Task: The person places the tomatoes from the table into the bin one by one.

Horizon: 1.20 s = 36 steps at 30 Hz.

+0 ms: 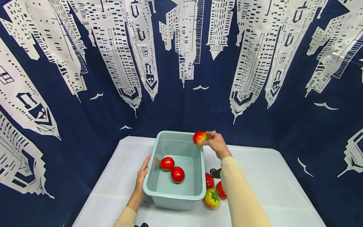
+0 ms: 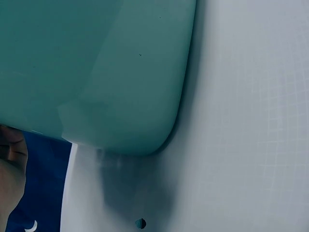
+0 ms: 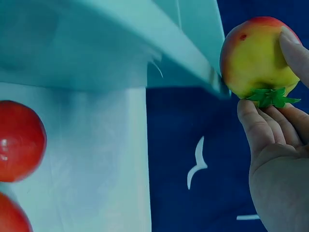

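Observation:
My right hand (image 1: 216, 143) pinches a red-and-yellow tomato (image 1: 199, 138) between thumb and fingers, above the far right rim of a pale green plastic bin (image 1: 175, 197). The right wrist view shows its green leafy cap (image 3: 273, 97) turned down toward the fingers. Inside the bin, two red tomatoes lie near each other on the floor, one farther back (image 1: 167, 163) and one nearer (image 1: 177, 174). Against the bin's left outer side rests my left hand (image 1: 141, 176), its fingers extended along the wall by the rim. The left wrist view catches only part of this hand (image 2: 12, 179).
Right of the bin, a yellow-and-red tomato (image 1: 211, 199) and two red ones (image 1: 209, 181) (image 1: 221, 190) sit on the white table (image 1: 255, 176), partly covered by the right sleeve. A navy cloth with white buildings (image 1: 184, 110) hangs behind the table.

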Available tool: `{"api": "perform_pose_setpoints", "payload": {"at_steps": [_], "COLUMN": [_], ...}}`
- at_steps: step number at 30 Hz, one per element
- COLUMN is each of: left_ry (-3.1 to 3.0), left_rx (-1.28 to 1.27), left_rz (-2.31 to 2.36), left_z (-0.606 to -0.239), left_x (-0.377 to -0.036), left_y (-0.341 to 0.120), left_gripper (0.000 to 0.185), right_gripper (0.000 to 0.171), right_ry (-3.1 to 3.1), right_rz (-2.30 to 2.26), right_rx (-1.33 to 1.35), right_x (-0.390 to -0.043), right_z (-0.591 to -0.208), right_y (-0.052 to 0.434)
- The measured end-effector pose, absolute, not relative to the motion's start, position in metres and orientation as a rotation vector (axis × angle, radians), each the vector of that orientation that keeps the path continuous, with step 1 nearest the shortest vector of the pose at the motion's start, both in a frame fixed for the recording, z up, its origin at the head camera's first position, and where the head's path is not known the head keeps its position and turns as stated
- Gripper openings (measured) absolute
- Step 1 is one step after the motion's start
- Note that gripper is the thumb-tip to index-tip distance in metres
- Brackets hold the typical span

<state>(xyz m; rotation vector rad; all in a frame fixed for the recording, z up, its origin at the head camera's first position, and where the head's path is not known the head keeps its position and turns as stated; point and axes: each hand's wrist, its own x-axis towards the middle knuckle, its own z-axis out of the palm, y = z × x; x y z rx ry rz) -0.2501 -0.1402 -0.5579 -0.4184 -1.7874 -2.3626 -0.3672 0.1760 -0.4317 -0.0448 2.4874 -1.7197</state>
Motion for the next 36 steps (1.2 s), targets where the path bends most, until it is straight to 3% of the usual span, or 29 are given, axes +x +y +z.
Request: {"api": "perform_pose_setpoints", "payload": {"at_steps": [16,36], "left_ry": [-1.783,-1.752], "left_rx": [-0.407,-0.385], "left_rz": [-2.357,-2.423], "left_z": [-0.558,-0.554], "left_x": [-0.251,-0.251], "left_y": [-0.141,-0.142], "left_gripper": [0.059,0.062], "right_gripper": [0.073,0.073], "right_ry": [2.398,2.399], "right_rz": [-1.764,-1.782], "right_rx": [-0.154,-0.128], "right_x": [-0.363,-0.368], "right_z": [-0.438,-0.442], "right_y": [0.130,0.162]}}
